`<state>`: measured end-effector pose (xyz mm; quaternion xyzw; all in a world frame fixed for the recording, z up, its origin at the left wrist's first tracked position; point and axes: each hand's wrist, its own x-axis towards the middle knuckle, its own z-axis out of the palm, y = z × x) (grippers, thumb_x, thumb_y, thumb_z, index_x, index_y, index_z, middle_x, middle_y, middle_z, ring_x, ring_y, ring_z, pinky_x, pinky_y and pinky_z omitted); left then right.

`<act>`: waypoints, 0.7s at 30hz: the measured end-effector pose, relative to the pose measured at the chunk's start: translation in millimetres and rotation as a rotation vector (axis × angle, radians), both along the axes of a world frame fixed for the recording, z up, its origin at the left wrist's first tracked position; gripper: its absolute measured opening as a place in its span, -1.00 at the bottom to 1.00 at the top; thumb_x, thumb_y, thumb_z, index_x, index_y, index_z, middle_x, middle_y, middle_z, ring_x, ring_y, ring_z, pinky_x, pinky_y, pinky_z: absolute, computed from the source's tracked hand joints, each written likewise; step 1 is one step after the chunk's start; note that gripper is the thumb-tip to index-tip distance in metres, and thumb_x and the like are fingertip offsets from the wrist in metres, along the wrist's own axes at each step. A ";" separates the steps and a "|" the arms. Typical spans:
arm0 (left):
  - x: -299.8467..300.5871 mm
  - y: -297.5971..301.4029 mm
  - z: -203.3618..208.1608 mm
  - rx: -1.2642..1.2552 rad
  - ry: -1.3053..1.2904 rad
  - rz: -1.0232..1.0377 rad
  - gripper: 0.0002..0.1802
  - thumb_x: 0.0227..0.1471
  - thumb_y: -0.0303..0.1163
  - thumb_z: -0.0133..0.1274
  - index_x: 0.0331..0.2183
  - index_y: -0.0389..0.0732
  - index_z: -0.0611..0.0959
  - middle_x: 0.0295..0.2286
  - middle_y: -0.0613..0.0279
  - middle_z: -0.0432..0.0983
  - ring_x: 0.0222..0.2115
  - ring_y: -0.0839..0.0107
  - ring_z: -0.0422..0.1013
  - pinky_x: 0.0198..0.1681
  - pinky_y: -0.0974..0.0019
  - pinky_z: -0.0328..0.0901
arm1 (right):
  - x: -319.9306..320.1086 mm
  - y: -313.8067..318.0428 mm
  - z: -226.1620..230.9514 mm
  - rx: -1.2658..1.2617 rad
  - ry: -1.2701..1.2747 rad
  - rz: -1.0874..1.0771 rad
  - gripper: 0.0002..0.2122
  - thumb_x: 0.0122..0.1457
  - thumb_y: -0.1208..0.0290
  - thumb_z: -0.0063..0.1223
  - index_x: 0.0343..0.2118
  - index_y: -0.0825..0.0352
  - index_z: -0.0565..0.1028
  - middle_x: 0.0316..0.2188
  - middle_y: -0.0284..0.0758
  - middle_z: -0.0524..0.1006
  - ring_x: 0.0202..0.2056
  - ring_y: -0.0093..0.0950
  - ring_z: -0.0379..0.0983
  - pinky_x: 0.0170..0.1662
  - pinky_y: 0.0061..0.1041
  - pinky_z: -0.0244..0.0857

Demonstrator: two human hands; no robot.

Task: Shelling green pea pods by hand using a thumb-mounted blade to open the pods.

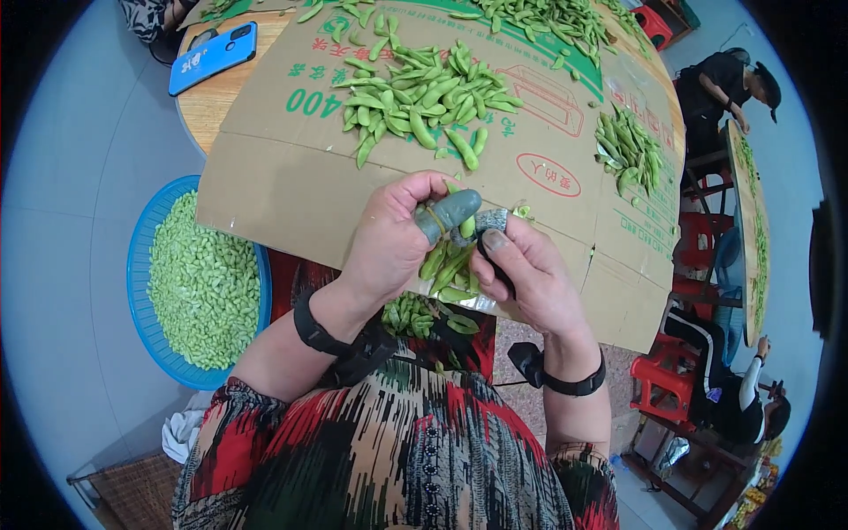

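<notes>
Patterned clothing [380,450] is lying nearest; over cardboard [300,181], the left grip [397,225] is pinching a green pod [468,227], probably light, pliant and easiest held by its ends; the right grip [532,272] is bunching alongside, hold unclear.

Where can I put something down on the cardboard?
Bare cardboard shows between the left hand and the blue basket, and between the right hand and the small pod pile. It's crowded at the middle pile and the far pods.

Free room over bare cardboard [274,168] left of the pod heap [433,97], an obstacle.
</notes>
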<state>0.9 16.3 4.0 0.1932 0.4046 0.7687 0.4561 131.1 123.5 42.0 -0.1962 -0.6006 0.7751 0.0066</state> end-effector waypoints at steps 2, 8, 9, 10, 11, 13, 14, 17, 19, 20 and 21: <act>1.1 -1.2 1.6 -0.016 0.112 0.030 -0.85 -0.01 -0.53 0.01 -0.30 -0.24 0.52 -0.44 0.41 0.40 -0.43 0.68 0.31 -0.43 0.62 0.20 | -2.1 -2.5 -1.4 0.061 0.018 -0.027 -0.79 0.27 0.35 -0.29 -0.47 0.29 0.33 -0.69 -0.56 0.24 -0.68 -0.77 0.04 -0.63 -0.76 -0.07; -7.6 -5.7 -7.5 0.092 -0.028 -0.225 -0.86 -0.02 -0.52 0.03 -0.31 -0.25 0.53 -0.42 0.41 0.41 -0.42 0.69 0.30 -0.43 0.62 0.18 | -2.9 -5.7 4.1 -0.251 -0.079 -0.112 -0.82 0.26 0.39 -0.26 -0.43 0.32 0.34 -0.69 -0.55 0.25 -0.68 -0.78 0.06 -0.63 -0.76 -0.06; -8.2 -6.8 -8.2 0.093 -0.029 -0.224 -0.86 -0.02 -0.52 0.03 -0.31 -0.25 0.53 -0.42 0.41 0.41 -0.42 0.69 0.30 -0.43 0.62 0.18 | -2.7 -6.2 3.1 -0.250 -0.080 -0.111 -0.82 0.26 0.39 -0.26 -0.43 0.32 0.34 -0.69 -0.55 0.25 -0.68 -0.78 0.06 -0.63 -0.76 -0.06; -8.6 -7.2 -5.8 0.098 -0.101 -0.270 -0.84 -0.03 -0.51 0.04 -0.31 -0.25 0.52 -0.41 0.40 0.41 -0.41 0.68 0.30 -0.41 0.61 0.18 | -2.2 -6.3 1.1 -0.181 -0.063 -0.108 -0.83 0.25 0.39 -0.25 -0.43 0.32 0.35 -0.69 -0.55 0.25 -0.68 -0.78 0.06 -0.64 -0.76 -0.06; -8.7 -7.5 -4.1 0.103 -0.172 -0.316 -0.82 -0.04 -0.50 0.05 -0.30 -0.25 0.52 -0.40 0.40 0.41 -0.41 0.67 0.30 -0.40 0.61 0.18 | -1.6 -6.5 -1.5 -0.113 -0.047 -0.105 -0.84 0.25 0.40 -0.23 -0.42 0.32 0.36 -0.69 -0.56 0.25 -0.68 -0.79 0.06 -0.64 -0.76 -0.07; 0.7 -0.7 -1.6 0.062 0.173 -0.151 -0.81 -0.04 -0.49 0.05 -0.29 -0.25 0.51 -0.40 0.40 0.41 -0.42 0.67 0.31 -0.40 0.62 0.18 | -2.6 -9.4 -15.7 0.183 0.011 -0.143 -0.85 0.24 0.40 -0.21 -0.43 0.32 0.37 -0.70 -0.56 0.26 -0.69 -0.79 0.06 -0.64 -0.76 -0.09; 3.7 1.8 -0.6 0.015 0.515 0.018 -0.80 -0.03 -0.48 0.05 -0.28 -0.25 0.50 -0.41 0.40 0.42 -0.43 0.68 0.31 -0.40 0.62 0.19 | -3.7 -10.0 -19.2 0.475 0.071 -0.180 -0.85 0.23 0.41 -0.19 -0.43 0.31 0.38 -0.70 -0.56 0.26 -0.69 -0.79 0.05 -0.65 -0.77 -0.10; -2.2 1.9 -10.1 -0.031 0.495 0.019 -0.78 -0.01 -0.47 0.03 -0.24 -0.24 0.49 -0.44 0.41 0.42 -0.48 0.71 0.31 -0.45 0.65 0.19 | -8.5 -9.2 -6.9 0.252 -0.058 -0.228 -0.85 0.21 0.42 -0.16 -0.47 0.31 0.39 -0.71 -0.57 0.26 -0.70 -0.79 0.05 -0.65 -0.76 -0.10; -2.3 -1.5 1.0 -0.037 0.355 -0.015 -0.77 0.00 -0.48 0.01 -0.22 -0.24 0.49 -0.44 0.41 0.42 -0.50 0.72 0.30 -0.48 0.66 0.19 | -8.0 -3.9 -0.6 0.021 -0.055 -0.230 -0.83 0.21 0.41 -0.16 -0.50 0.31 0.38 -0.72 -0.58 0.25 -0.69 -0.79 0.07 -0.64 -0.76 -0.07; -2.1 -2.6 6.5 -0.044 0.217 -0.055 -0.76 0.00 -0.48 0.00 -0.20 -0.24 0.49 -0.43 0.41 0.43 -0.52 0.73 0.30 -0.50 0.67 0.18 | -6.9 -2.2 -0.9 -0.021 -0.070 -0.219 -0.82 0.21 0.40 -0.16 -0.51 0.31 0.38 -0.72 -0.58 0.25 -0.69 -0.78 0.07 -0.64 -0.76 -0.06; -2.7 -3.1 5.5 -0.042 0.214 -0.052 -0.76 0.00 -0.48 0.00 -0.20 -0.24 0.49 -0.43 0.41 0.43 -0.52 0.73 0.30 -0.50 0.67 0.18 | -6.1 -0.9 -1.1 -0.063 -0.084 -0.207 -0.81 0.21 0.39 -0.16 -0.52 0.31 0.38 -0.73 -0.58 0.25 -0.69 -0.78 0.07 -0.64 -0.75 -0.06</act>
